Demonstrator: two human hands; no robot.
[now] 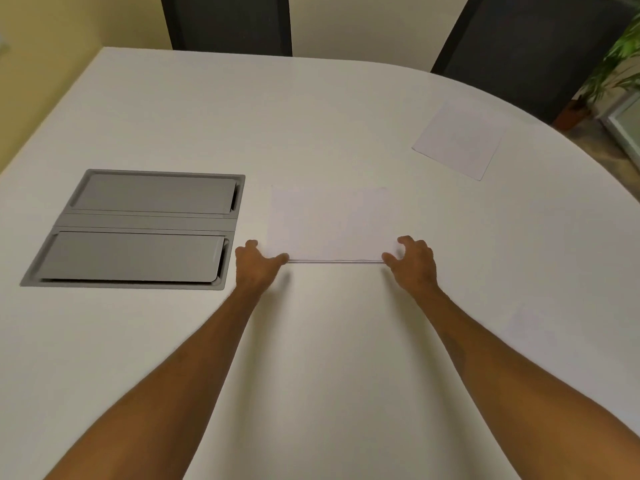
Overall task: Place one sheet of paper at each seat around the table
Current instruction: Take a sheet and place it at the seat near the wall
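White conference table [311, 116], rounded at the far right, with a grey cable hatch [138, 228] set flush in its top at left and two dark chairs [228, 22] beyond the far edge. A thin paper stack [329, 223] lies mid-table. The left hand [258, 263] and right hand [414, 259] bracket its near corners, fingers partly curled and touching the edges, apparently to square or gather the stack; neither has lifted it. One single sheet [459, 140] already lies toward the far-right chair, angled to that seat. The centre chair's place remains unserved.
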